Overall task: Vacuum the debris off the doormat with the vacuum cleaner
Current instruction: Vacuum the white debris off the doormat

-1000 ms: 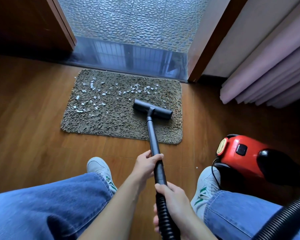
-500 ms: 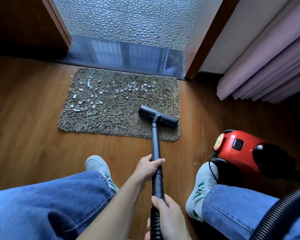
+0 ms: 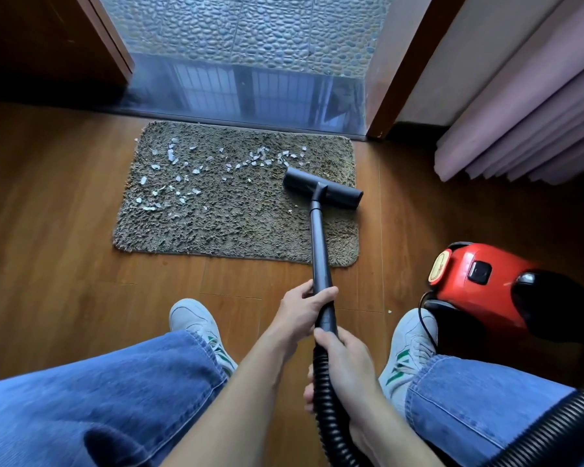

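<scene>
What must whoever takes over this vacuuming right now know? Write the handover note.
Left hand: grips the black wand partway up.
Right hand: grips the top of the ribbed hose, just behind the left.
Floor head: on the doormat, at its right side, its right end at the mat's edge.
Red vacuum body: on the floor beside the right foot.
Done: the near strip and right part look almost free of bits.
Left: white debris lies scattered over the left half and far middle; work the head leftward over it.
</scene>
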The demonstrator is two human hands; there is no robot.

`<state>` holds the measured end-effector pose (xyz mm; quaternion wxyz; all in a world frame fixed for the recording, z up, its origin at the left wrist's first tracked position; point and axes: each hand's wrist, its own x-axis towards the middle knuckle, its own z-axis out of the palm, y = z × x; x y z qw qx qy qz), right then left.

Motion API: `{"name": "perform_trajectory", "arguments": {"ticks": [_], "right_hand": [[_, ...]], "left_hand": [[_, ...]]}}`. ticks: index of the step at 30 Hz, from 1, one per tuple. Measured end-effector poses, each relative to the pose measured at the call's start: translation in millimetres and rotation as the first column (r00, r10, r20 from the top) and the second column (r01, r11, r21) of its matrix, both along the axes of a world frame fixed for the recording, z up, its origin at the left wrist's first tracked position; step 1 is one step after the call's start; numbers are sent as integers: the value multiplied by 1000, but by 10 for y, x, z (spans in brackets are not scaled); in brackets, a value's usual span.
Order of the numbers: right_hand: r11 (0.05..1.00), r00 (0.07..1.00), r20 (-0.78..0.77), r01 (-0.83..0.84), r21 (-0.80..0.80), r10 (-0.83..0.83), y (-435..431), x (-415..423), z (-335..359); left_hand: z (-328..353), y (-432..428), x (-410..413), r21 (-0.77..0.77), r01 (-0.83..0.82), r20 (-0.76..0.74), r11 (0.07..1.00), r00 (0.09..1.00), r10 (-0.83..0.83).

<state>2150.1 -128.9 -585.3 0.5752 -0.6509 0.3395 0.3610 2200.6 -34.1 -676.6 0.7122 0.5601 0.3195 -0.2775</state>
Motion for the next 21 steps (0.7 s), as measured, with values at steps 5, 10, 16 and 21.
{"name": "perform_trajectory", "arguments": {"ticks": [5,10,16,21], "right_hand": [[1000,999,36,20,-1,-20,-7,440,-44],[995,997,9,71,75,-72,-45,860,64],[996,999,-16,43,80,-42,-10,741,158],[995,996,-78,-37,92,44,-7,231,239]], "left_hand": [[116,-2,90,-111,-101,-56,989,994,96],[194,51,154,-137,-151,-32,979,988,148],[225,59,114,-113,-183,-38,977,983,180],[240,71,103,-58,-226,-66,972,973,222]]}}
